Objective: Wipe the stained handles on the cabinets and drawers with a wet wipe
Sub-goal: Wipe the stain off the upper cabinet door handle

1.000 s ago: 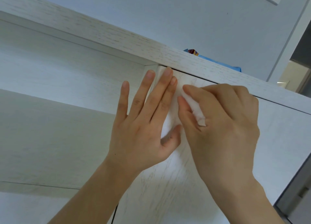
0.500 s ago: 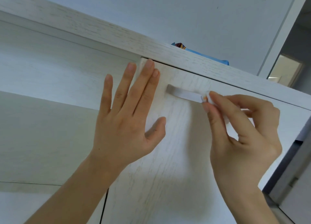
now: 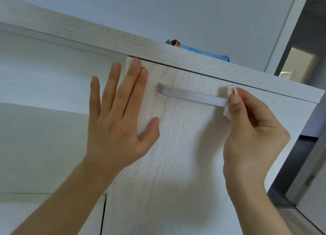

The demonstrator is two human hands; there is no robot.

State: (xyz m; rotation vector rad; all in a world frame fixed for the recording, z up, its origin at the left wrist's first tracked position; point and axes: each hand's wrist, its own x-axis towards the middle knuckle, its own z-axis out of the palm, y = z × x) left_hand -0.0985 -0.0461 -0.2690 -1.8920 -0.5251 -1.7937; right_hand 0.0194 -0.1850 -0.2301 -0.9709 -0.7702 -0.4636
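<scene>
Pale wood cabinet door (image 3: pixel 176 146): left hand (image 3: pixel 116 122) braces flat, fingers spread; right hand (image 3: pixel 252 129) pinches stained wet wipe (image 3: pixel 229 100) at handle (image 3: pixel 190 95) end. Next, probably another handle.

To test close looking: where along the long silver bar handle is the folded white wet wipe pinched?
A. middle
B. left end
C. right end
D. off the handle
C: the right hand pinches the white wet wipe at the right end of the silver bar handle.

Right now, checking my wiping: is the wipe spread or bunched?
Bunched: the wipe is a small wad pinched in the right hand at the handle's end.
</scene>
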